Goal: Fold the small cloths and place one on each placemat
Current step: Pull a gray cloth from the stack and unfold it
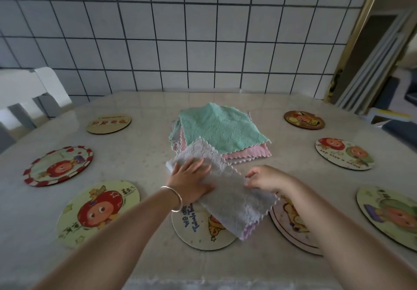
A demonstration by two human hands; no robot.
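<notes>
Folding a grey cloth at frame centre

Left hand (191, 180) presses flat, fingers straight, on the grey cloth (234, 197); right hand (267, 178) pinches its right edge with curled fingers.

A pale marble-look table (144, 265) is filling the foreground. White square wall tiles (180, 41) with dark grout are rising behind it at twelve o'clock. A white chair (29, 91) is standing at ten o'clock, a gold-framed doorway (354, 41) opening at two o'clock.
</notes>
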